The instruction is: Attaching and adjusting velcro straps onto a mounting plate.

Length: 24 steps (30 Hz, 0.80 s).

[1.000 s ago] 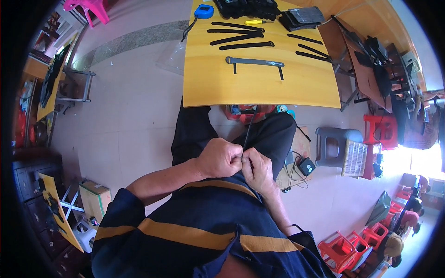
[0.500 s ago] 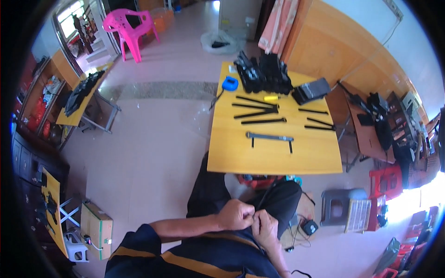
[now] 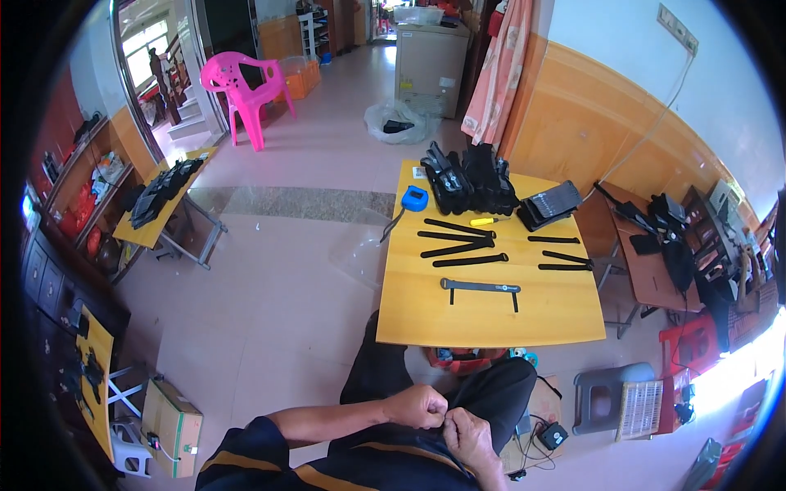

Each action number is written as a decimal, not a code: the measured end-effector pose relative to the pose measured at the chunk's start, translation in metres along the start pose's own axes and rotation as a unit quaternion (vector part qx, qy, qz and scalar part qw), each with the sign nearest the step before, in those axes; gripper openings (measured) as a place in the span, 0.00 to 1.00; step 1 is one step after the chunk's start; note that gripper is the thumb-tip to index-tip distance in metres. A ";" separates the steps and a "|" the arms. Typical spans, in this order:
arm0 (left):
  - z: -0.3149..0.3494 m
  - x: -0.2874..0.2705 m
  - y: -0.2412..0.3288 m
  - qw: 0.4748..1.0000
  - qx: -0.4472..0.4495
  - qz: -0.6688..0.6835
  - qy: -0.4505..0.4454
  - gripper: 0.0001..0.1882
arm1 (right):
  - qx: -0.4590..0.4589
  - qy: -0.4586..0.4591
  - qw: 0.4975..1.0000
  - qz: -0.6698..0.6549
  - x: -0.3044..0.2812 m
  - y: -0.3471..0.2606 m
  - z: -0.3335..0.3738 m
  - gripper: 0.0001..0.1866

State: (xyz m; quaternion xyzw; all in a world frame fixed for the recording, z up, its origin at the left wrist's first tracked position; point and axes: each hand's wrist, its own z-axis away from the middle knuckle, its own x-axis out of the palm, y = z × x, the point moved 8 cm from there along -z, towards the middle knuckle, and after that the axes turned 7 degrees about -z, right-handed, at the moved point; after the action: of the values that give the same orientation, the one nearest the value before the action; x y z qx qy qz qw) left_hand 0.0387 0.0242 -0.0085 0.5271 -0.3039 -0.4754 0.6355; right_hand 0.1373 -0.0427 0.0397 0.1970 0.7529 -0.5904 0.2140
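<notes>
Both my fists meet in front of my torso, above my lap. My left hand (image 3: 415, 407) is closed, its fingers curled against my right hand (image 3: 468, 436), which is closed too. A thin dark strip seems to run between them, but it blends with my dark clothes and its kind is hidden. Ahead stands the yellow table (image 3: 483, 323). On it lie a grey strap (image 3: 481, 286) with two short black pieces below it, several black straps with looped ends (image 3: 471, 261), a yellow-handled tool (image 3: 485, 221) and a blue tape measure (image 3: 414, 197).
Black bundled goods (image 3: 467, 184) and a black stack (image 3: 550, 204) fill the table's far side. A brown side table (image 3: 659, 266) stands right, a grey stool (image 3: 602, 397) lower right. Left are a cardboard box (image 3: 173, 430) and another yellow table (image 3: 143, 233). A pink chair (image 3: 250, 90) stands beyond.
The view has tilted up, so the table and room sit lower in the picture. My two fists stay together, with only a slight shift.
</notes>
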 end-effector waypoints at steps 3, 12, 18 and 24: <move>-0.001 -0.002 0.009 0.990 0.102 -0.068 0.072 0.10 | 0.001 0.029 1.000 -0.002 -0.004 -0.002 0.000 0.04; 0.003 -0.006 0.026 0.974 0.118 -0.126 0.146 0.10 | 0.008 0.082 0.996 0.021 -0.006 -0.005 -0.003 0.06; 0.002 -0.007 0.022 0.975 0.115 -0.115 0.155 0.09 | 0.008 0.098 0.994 0.055 -0.002 -0.004 -0.003 0.06; 0.001 -0.009 0.012 0.977 0.113 -0.096 0.154 0.08 | 0.005 0.099 0.993 0.067 -0.003 -0.008 -0.007 0.05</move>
State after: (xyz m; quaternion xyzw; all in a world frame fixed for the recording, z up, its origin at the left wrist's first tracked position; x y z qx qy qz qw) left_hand 0.0381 0.0322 0.0042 0.6895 -0.2019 -0.4099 0.5620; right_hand 0.1347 -0.0377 0.0499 0.3051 0.7526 -0.5562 0.1765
